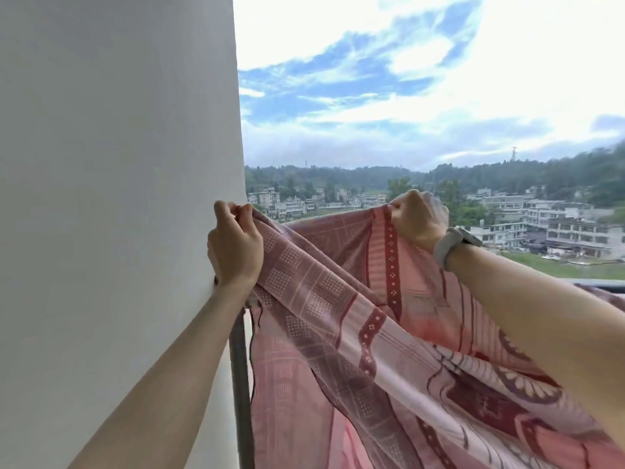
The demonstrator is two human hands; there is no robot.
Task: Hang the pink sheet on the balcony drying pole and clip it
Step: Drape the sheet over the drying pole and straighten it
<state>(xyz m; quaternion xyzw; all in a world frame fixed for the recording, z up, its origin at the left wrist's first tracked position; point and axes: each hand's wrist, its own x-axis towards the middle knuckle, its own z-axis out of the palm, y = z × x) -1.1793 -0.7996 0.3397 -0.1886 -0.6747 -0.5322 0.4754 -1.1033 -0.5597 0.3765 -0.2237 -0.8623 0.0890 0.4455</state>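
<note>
The pink sheet (338, 299), patterned with dark red bands and white dots, is stretched between my two hands in front of me. My left hand (235, 247) pinches its upper edge close to the white wall. My right hand (417, 220), with a pale watch on the wrist, grips the same edge further right. Between the hands the edge sags a little, and the cloth hangs down and trails off to the lower right. A horizontal drying pole does not show; the cloth covers whatever lies behind it. No clip is in view.
A white wall (118, 164) fills the left half. A grey upright metal pipe (240, 384) runs down beside the wall under my left hand. A dark railing (602, 284) shows at the right. Beyond are buildings, wooded hills and cloudy sky.
</note>
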